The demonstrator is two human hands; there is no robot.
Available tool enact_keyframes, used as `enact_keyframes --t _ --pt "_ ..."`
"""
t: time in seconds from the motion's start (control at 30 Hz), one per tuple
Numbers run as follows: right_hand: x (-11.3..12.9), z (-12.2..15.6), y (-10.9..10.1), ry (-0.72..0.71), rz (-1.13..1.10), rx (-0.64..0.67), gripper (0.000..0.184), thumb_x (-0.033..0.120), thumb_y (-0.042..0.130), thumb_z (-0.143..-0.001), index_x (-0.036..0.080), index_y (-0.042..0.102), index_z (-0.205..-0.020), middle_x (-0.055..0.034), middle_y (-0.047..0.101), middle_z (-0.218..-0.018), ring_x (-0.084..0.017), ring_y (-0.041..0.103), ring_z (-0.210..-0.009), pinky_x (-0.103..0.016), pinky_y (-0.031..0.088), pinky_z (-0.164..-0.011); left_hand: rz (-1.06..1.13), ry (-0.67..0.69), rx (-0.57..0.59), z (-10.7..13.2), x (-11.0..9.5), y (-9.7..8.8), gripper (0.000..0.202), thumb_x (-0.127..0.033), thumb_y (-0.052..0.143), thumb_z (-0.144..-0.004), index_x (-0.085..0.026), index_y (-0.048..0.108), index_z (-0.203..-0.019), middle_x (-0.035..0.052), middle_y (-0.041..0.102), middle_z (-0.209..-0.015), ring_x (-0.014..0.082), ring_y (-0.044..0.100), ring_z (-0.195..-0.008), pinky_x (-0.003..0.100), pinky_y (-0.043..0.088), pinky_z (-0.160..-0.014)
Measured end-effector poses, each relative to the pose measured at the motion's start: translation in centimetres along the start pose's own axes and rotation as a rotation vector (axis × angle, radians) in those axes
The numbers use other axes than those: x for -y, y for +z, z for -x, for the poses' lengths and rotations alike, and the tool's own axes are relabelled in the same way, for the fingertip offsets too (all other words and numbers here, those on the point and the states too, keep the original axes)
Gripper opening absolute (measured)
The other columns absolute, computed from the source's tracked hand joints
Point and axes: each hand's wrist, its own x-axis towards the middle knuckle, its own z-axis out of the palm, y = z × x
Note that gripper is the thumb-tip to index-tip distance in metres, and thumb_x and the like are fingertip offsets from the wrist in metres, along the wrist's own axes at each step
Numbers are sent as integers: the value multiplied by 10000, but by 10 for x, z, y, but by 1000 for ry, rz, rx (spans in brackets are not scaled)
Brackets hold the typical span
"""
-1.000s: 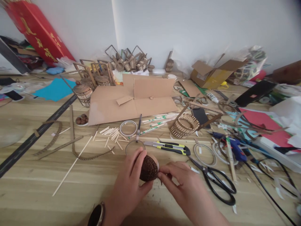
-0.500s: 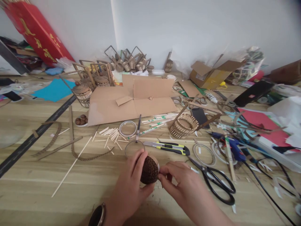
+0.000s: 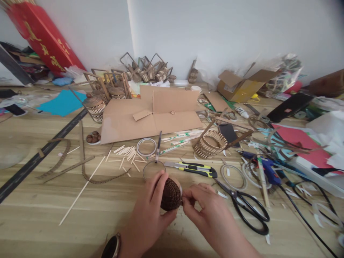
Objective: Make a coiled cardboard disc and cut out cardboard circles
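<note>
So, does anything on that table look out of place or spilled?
A bit: short pale sticks lie scattered at odd angles beside a pale ring, as if spilled. The yellow-and-black knife also has its blade out, near the left hand holding a dark brown rounded piece. Nothing looks clearly damaged.

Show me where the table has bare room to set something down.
Best patch: bare table near the front, between the left hand and long stick. Smaller one: between scissors and black cord. Crowded: around the open basket and glue gun.
</note>
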Motion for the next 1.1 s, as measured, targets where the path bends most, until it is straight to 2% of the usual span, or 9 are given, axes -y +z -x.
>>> enact_keyframes --t 0.1,0.3,0.5,0.63,0.8,0.93,1.1 --pt "-2 0 -1 11 -23 24 231 51 546 -842 211 591 -682 28 631 -598 -155 612 -579 -270 430 -629 16 -12 -5 0 -1 -1 745 -147 627 -820 -199 274 -1474 212 538 -1397 350 575 -1286 502 556 -992" --pt "-6 6 -1 57 -53 46 190 104 583 -897 222 692 -797 14 688 -688 -174 654 -656 -295 448 -683 -37 -17 -47 0 1 0 675 -171 586 -871 -181 278 -1471 214 554 -1354 355 591 -1252 523 554 -978" --pt "-2 -2 1 138 -82 6 209 69 620 -796 225 729 -709 12 651 -616 -181 637 -590 -270 448 -582 -218 73 -119 0 0 0 602 -222 518 -948 -143 270 -1491 239 552 -1351 366 595 -1231 499 578 -927" --pt "-2 -5 3 149 -91 10 208 89 607 -789 220 703 -659 18 625 -591 -172 623 -574 -261 444 -573 -299 115 -159 0 -2 -1 548 -213 494 -964 -105 312 -1470 249 571 -1323 359 616 -1191 470 592 -902" --pt "-3 -2 9 103 -7 -70 180 88 606 -757 211 633 -628 27 594 -581 -167 591 -563 -276 416 -611 -305 94 -163 3 -4 0 555 -236 493 -967 -116 314 -1478 231 576 -1324 347 616 -1196 451 594 -905" --pt "-3 0 13 42 22 -127 176 46 583 -728 205 587 -654 19 611 -625 -176 590 -614 -284 375 -639 -275 82 -143 3 -4 2 554 -229 496 -960 -115 315 -1471 239 569 -1325 358 614 -1201 476 594 -908" --pt "-2 1 10 -21 5 -110 187 21 561 -735 203 558 -693 8 641 -697 -186 586 -684 -298 341 -680 -180 43 -91 1 -4 2 584 -223 539 -927 -130 310 -1456 239 566 -1328 370 608 -1214 508 593 -915"
